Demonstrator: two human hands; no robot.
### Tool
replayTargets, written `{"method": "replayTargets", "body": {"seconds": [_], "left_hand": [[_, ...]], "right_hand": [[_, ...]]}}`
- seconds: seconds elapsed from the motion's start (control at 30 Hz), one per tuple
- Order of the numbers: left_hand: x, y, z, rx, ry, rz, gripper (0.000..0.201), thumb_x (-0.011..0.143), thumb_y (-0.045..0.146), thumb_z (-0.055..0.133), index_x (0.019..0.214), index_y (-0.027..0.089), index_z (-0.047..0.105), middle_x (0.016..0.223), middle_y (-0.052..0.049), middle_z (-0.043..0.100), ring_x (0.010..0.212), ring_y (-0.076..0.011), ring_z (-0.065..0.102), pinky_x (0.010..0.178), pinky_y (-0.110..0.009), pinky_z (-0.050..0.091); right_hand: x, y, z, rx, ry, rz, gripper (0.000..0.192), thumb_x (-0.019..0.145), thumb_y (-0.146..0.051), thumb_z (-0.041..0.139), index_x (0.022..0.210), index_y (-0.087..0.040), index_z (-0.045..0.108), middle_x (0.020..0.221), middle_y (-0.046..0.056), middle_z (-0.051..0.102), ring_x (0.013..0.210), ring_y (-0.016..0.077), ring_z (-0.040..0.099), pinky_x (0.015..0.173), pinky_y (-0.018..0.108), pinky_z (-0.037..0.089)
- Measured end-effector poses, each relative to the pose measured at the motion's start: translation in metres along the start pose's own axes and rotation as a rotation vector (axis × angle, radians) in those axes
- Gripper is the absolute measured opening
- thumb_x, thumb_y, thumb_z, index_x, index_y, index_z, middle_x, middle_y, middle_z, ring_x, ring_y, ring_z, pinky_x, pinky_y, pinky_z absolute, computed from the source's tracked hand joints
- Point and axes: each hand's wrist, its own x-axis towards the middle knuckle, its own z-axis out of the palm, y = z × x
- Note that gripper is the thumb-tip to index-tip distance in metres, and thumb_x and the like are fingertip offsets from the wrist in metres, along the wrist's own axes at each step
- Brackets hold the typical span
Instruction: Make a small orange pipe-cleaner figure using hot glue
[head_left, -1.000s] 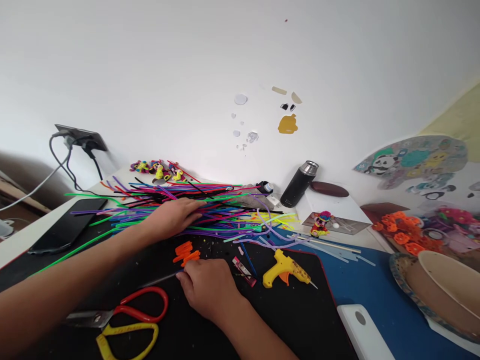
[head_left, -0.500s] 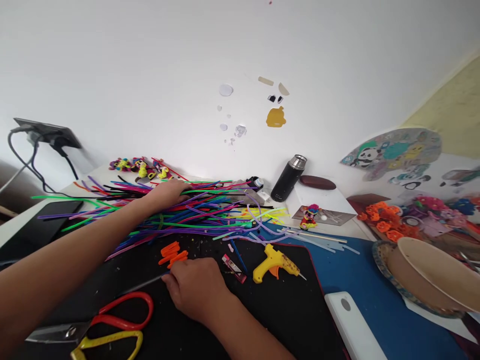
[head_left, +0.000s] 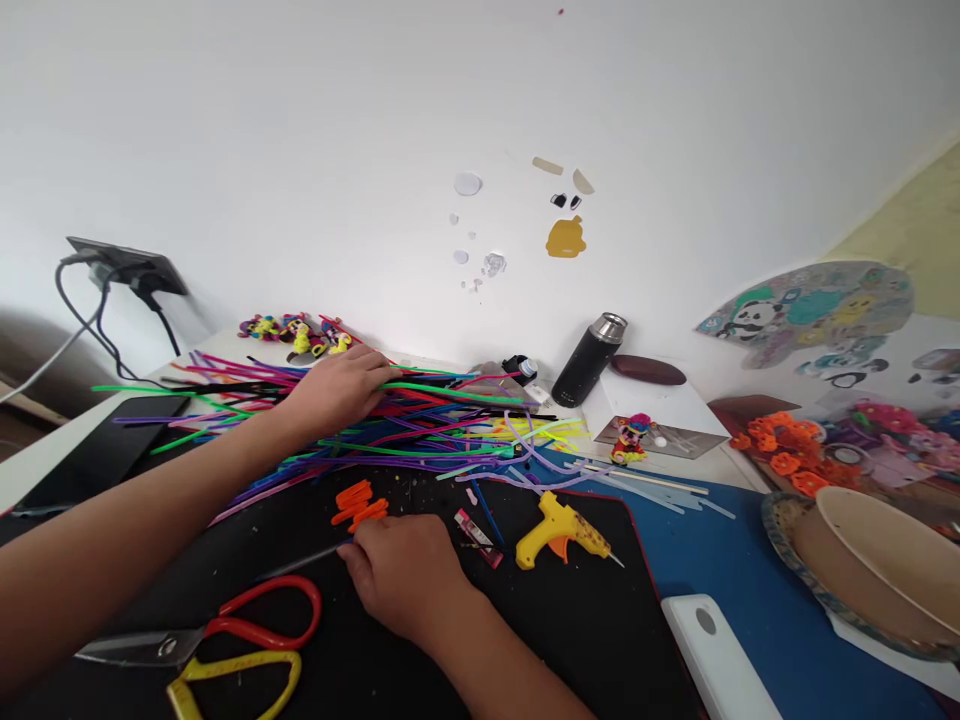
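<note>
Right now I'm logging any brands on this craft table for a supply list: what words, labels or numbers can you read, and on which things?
No text reads clearly anywhere.
Small red-and-white packet on the black mat: it bears print, too small to read.
Round paper fan with a cartoon panda against the wall: pictures only, any lettering blurred.
Yellow hot-glue gun, black steel-capped flask, red-handled scissors: no marking legible.

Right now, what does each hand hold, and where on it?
Left hand rests on the sticks; grip unclear. Right hand pinches a thin dark rod at its end.
</note>
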Motion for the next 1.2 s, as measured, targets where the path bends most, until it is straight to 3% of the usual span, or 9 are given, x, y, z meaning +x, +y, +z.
{"method": "replayTargets", "body": {"seconds": [0.1, 0.27, 0.5, 0.83, 1.0, 1.2], "left_hand": [[-0.015, 0.014, 0.003, -0.061, -0.026, 0.026, 0.041, 0.107, 0.03, 0.045, 0.132, 0.021, 0.076, 0.127, -0.014, 0.076, 0.116, -0.031, 0.069, 0.102, -0.045, 0.055], [-0.041, 0.036, 0.024, -0.091, -0.107, 0.045, 0.054, 0.106, 0.051, 0.057, 0.152, 0.024, 0.064, 0.148, -0.013, 0.069, 0.134, -0.0336, 0.063, 0.112, -0.046, 0.051], [-0.059, 0.058, 0.039, 0.002, -0.131, 0.061, 0.053, 0.105, 0.037, 0.061, 0.157, 0.025, 0.059, 0.153, -0.015, 0.065, 0.139, -0.0361, 0.057, 0.114, -0.05, 0.048], [-0.057, 0.061, 0.036, -0.014, -0.137, 0.062, 0.048, 0.107, 0.03, 0.058, 0.155, 0.023, 0.062, 0.147, -0.017, 0.069, 0.134, -0.0381, 0.061, 0.108, -0.05, 0.052], [-0.054, 0.06, 0.034, -0.094, -0.154, 0.04, 0.05, 0.107, 0.029, 0.056, 0.156, 0.021, 0.06, 0.148, -0.017, 0.069, 0.136, -0.0365, 0.061, 0.112, -0.05, 0.05], [-0.043, 0.039, 0.012, -0.312, -0.155, -0.078, 0.047, 0.111, 0.044, 0.046, 0.148, 0.024, 0.065, 0.145, -0.011, 0.072, 0.13, -0.0287, 0.068, 0.112, -0.04, 0.052]], "right_hand": [[0.0, 0.0, 0.001, -0.004, 0.013, -0.006, 0.031, 0.11, -0.042, 0.054, 0.106, -0.019, 0.075, 0.101, 0.008, 0.084, 0.089, 0.0284, 0.082, 0.07, 0.035, 0.058], [0.0, 0.0, 0.004, 0.0, 0.041, -0.009, 0.031, 0.11, -0.042, 0.055, 0.104, -0.019, 0.075, 0.1, 0.008, 0.084, 0.088, 0.0276, 0.082, 0.07, 0.033, 0.056], [0.0, 0.002, 0.008, 0.002, 0.066, -0.022, 0.03, 0.109, -0.041, 0.056, 0.103, -0.017, 0.074, 0.1, 0.009, 0.084, 0.088, 0.0268, 0.081, 0.069, 0.031, 0.054], [-0.001, 0.0, 0.004, 0.017, 0.059, -0.016, 0.028, 0.109, -0.04, 0.056, 0.102, -0.018, 0.073, 0.101, 0.008, 0.084, 0.09, 0.0272, 0.081, 0.07, 0.033, 0.053], [-0.001, 0.002, 0.007, 0.021, 0.059, -0.015, 0.028, 0.109, -0.04, 0.056, 0.102, -0.018, 0.072, 0.101, 0.008, 0.084, 0.089, 0.0263, 0.081, 0.07, 0.033, 0.053], [0.0, 0.002, 0.006, 0.008, 0.05, -0.017, 0.027, 0.109, -0.039, 0.056, 0.104, -0.019, 0.073, 0.103, 0.007, 0.084, 0.09, 0.0272, 0.081, 0.071, 0.034, 0.054]]}}
